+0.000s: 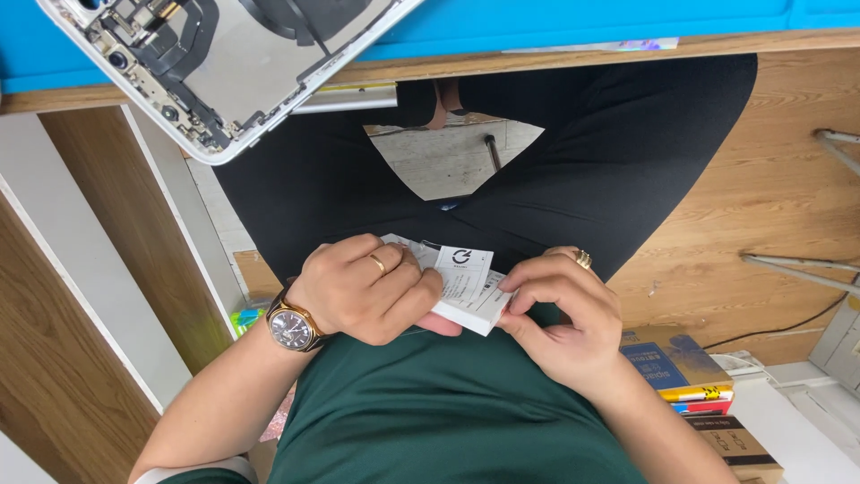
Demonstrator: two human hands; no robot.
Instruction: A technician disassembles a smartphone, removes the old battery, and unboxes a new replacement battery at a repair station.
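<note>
Over my lap, both hands hold a small white box (466, 287) with a dark round mark and a paper label on it. My left hand (363, 291), with a ring and a gold wristwatch (291, 325), wraps around the box's left end. My right hand (560, 314), also ringed, pinches the box's right end with fingertips on its edge. I wear a dark green shirt and black trousers.
An opened phone back shell (215, 63) with exposed parts overhangs the edge of a blue mat (582, 22) on a wooden desk at the top. Stacked small boxes (690, 376) lie at lower right. Wooden panels and metal rods flank my legs.
</note>
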